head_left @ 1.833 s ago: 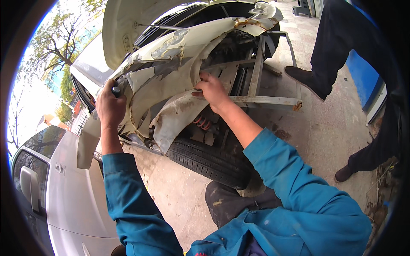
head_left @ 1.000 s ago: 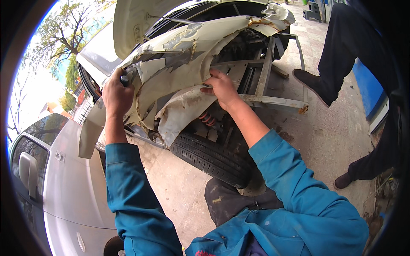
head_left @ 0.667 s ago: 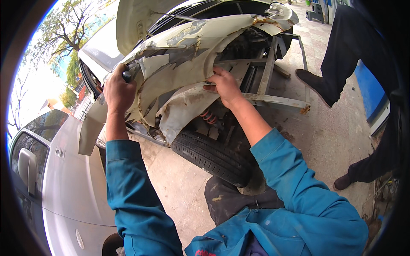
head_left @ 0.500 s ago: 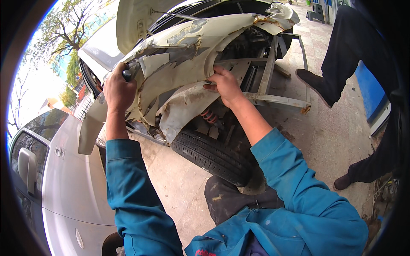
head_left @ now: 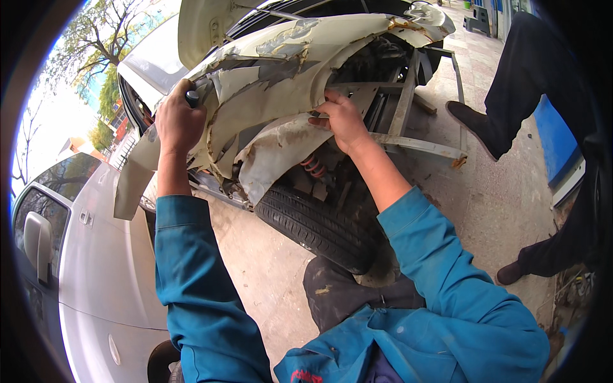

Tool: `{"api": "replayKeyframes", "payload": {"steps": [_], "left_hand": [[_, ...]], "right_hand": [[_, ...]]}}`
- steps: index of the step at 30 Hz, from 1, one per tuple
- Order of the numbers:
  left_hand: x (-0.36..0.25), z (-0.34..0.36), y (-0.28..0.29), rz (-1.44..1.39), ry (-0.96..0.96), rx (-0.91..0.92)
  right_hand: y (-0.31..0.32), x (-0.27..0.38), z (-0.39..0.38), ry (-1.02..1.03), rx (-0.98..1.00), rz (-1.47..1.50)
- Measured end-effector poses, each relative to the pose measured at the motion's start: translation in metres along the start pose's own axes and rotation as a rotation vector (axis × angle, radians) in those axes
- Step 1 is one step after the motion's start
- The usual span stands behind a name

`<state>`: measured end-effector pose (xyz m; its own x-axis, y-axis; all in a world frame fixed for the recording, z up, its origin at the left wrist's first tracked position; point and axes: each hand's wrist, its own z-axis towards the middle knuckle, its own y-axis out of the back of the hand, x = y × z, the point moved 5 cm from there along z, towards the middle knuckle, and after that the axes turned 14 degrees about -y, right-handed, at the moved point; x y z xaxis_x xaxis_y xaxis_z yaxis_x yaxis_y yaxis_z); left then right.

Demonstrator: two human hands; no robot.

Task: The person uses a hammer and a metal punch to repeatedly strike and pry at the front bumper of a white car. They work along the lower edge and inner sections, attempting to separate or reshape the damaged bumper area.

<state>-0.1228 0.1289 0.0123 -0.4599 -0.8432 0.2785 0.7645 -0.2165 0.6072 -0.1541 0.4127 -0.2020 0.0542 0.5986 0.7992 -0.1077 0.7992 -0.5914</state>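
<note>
A crumpled cream car fender (head_left: 268, 105), torn and rusted along its edges, spans the front of the car ahead of me. My left hand (head_left: 179, 126) is closed around a dark tool handle with a rounded grey end (head_left: 192, 98), at the fender's rear upper part; the tool's working end is hidden. On the wheel-arch edge, my right hand (head_left: 345, 121) pinches the fender's lip between thumb and fingers. Below it hangs a bent, dirty cream flap of metal (head_left: 271, 153). Under that stand the black tyre (head_left: 313, 223) and a red coil spring (head_left: 313, 166).
A raised hood (head_left: 198, 32) rises behind the fender. Bare metal frame rails (head_left: 415, 147) jut out to the right of the wheel. A silver vehicle (head_left: 105, 255) stands close on my left. Another person's dark-clothed leg (head_left: 517, 83) and shoe are at the right.
Both hands keep their holds on the tool and the fender edge. The view has shifted slightly; no clear movement of the metal shows.
</note>
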Motion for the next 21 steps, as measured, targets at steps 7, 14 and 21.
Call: {"api": "replayKeyframes", "payload": {"steps": [7,14,21], "left_hand": [[0.0005,-0.0002,-0.0001,-0.002,0.033,0.012],[-0.0008,0.0000,0.0003,0.004,0.036,0.004],[0.0028,0.0019,-0.0028,-0.018,0.018,-0.003]], "right_hand": [[-0.0012,0.0010,-0.0031,0.011,-0.001,-0.014],[-0.0004,0.0011,-0.0010,0.007,-0.011,-0.010],[-0.0045,0.0001,-0.0097,0.003,-0.070,-0.017]]}}
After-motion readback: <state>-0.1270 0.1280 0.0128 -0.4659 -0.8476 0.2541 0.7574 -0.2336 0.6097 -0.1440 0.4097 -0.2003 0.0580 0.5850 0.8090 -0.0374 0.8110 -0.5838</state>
